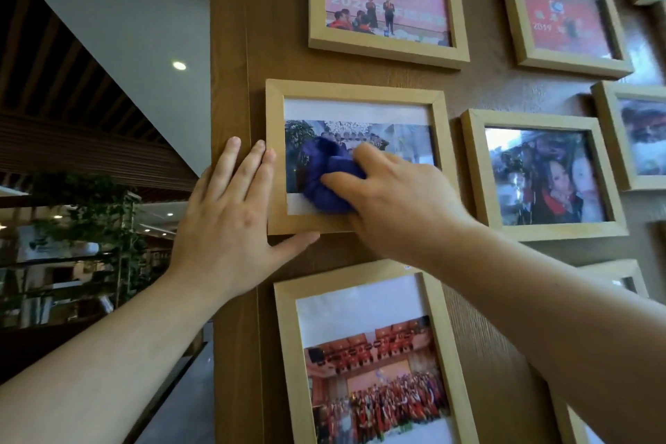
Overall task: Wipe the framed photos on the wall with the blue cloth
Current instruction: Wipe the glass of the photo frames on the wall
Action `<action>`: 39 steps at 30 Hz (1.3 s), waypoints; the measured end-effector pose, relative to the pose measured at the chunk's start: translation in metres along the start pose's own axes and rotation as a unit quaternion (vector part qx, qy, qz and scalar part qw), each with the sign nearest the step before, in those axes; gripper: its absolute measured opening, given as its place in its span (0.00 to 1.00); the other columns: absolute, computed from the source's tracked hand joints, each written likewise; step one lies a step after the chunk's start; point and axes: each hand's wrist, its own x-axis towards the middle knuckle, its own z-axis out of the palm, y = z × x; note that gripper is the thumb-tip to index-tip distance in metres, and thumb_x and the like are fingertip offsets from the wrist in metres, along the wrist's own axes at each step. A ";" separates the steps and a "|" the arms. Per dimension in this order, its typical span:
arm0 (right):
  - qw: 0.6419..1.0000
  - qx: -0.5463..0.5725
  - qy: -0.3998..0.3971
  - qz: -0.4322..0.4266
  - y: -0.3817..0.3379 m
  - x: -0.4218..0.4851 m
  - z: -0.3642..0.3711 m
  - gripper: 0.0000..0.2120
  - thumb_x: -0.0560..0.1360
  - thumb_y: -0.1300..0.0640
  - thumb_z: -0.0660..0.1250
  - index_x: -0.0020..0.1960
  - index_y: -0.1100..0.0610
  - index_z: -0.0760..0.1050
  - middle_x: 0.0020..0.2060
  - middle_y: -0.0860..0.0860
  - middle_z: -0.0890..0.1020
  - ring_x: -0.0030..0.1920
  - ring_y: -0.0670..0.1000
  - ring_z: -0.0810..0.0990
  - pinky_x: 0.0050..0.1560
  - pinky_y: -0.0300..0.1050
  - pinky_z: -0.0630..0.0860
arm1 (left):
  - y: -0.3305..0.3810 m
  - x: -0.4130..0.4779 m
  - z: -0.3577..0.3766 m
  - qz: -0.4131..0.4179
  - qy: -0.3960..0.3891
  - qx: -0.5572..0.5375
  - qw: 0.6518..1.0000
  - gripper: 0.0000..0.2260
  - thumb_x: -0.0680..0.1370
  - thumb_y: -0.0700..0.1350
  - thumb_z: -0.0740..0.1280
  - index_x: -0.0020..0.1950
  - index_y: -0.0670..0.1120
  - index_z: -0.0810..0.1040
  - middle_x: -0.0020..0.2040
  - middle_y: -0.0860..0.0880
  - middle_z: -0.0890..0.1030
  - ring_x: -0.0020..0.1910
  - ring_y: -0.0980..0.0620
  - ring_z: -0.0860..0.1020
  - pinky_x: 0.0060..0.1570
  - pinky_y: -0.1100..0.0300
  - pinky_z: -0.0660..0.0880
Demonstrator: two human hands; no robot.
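A light wooden framed photo [355, 92] hangs at the middle of the brown wall. My right hand [403, 202] grips a bunched blue cloth [324, 173] and presses it against the glass of that photo, over its lower left part. My left hand [230, 213] lies flat on the wall with fingers spread. Its fingertips touch the frame's left edge and its thumb rests under the frame's bottom edge. The cloth and my right hand hide much of the picture.
Several more wooden frames hang around it: one above [387, 47], one to the right [540, 231], one below [288, 353], others at the upper right [562, 61]. The wall panel ends at a vertical edge [212, 83]; beyond it lie an open hall and plants [104, 220].
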 end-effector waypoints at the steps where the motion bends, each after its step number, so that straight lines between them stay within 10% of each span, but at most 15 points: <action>1: 1.000 -0.003 0.003 -0.016 -0.008 0.005 0.000 0.14 0.75 0.49 0.61 0.61 0.49 0.70 0.51 0.54 0.70 0.45 0.56 0.75 0.30 0.47 0.65 | 0.000 0.000 0.000 0.001 0.001 -0.004 1.000 0.47 0.71 0.75 0.53 0.77 0.41 0.56 0.77 0.41 0.62 0.78 0.43 0.53 0.71 0.39 0.62; 22: 1.000 -0.020 -0.003 -0.019 0.102 -0.063 0.015 0.19 0.72 0.53 0.62 0.62 0.55 0.73 0.48 0.60 0.75 0.40 0.61 0.76 0.26 0.46 0.68 | 0.004 -0.002 -0.004 0.004 -0.020 0.040 0.999 0.46 0.71 0.74 0.52 0.77 0.41 0.54 0.78 0.40 0.59 0.78 0.42 0.52 0.73 0.37 0.53; 39: 0.986 -0.111 -0.119 -0.044 0.073 -0.112 -0.039 0.33 0.71 0.61 0.67 0.73 0.57 0.59 0.58 0.59 0.75 0.48 0.58 0.78 0.32 0.50 0.76 | 0.084 -0.042 0.001 0.206 -0.023 -0.099 0.973 0.36 0.78 0.66 0.53 0.77 0.41 0.58 0.77 0.40 0.62 0.77 0.41 0.56 0.72 0.38 0.59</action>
